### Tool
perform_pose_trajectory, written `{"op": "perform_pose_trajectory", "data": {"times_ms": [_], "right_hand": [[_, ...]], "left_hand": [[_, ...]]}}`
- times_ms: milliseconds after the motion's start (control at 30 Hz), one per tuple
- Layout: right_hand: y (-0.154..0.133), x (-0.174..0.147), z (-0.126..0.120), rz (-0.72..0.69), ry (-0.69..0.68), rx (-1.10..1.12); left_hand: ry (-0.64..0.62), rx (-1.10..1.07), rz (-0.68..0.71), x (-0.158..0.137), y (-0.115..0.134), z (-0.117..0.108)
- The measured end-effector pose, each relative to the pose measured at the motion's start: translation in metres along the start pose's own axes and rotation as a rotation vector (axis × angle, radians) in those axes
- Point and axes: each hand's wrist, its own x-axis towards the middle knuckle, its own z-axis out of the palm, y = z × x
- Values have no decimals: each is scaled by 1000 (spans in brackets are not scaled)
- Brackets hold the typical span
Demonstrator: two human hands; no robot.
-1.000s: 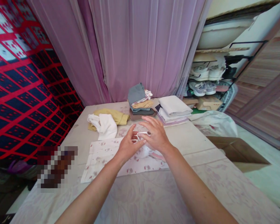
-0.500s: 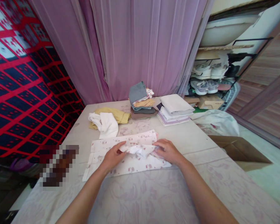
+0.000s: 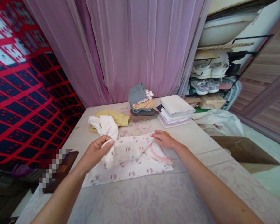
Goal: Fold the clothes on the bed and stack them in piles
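A white shirt point(image 3: 130, 161) with small reddish prints lies on the table in front of me, its pink-trimmed neckline showing at the right. My left hand point(image 3: 99, 151) pinches the shirt's far left corner between thumb and fingers and lifts it a little, so the cloth hangs in folds below. At the far right corner, beside the neckline, my right hand point(image 3: 163, 139) has its fingertips closed on the fabric. Just beyond my left hand, a crumpled white garment point(image 3: 108, 124) rests partly over a mustard-yellow one point(image 3: 119, 116).
A stack of folded clothes point(image 3: 142, 115), grey on top, stands at the back near the purple curtain point(image 3: 135, 46). Right of it is a pile of folded white cloths point(image 3: 177, 105). A dark, partly pixelated object point(image 3: 66, 165) lies at the left edge. Shoes fill a rack point(image 3: 214, 85) at right.
My hands have moved apart, the left one leftward and the right one to the far corner. The bunched sleeve cloth between them is gone from the middle, and the shirt's far edge is folded nearer.
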Motion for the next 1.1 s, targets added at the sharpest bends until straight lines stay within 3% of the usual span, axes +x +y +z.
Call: {"op": "perform_pose_trajectory", "data": {"times_ms": [100,233,400,633,967,1100], "right_hand": [[1,9,-2,40,42,1],[1,20,6,144,110,38],[1,28,21,250,180,59],[-7,30,30,350,344,3],[-12,30,31,376,383,-65],[-18,31,28,400,372,-92]], "left_hand": [[70,-24,-98,19,-17,-6],[213,124,-204,48,-62,-12],[214,155,-303,56,-99,-10],[215,585,-212,45,-108,1],[104,494,-362,47,-110,-12],[135,685,-325,40,-99,-13]]}}
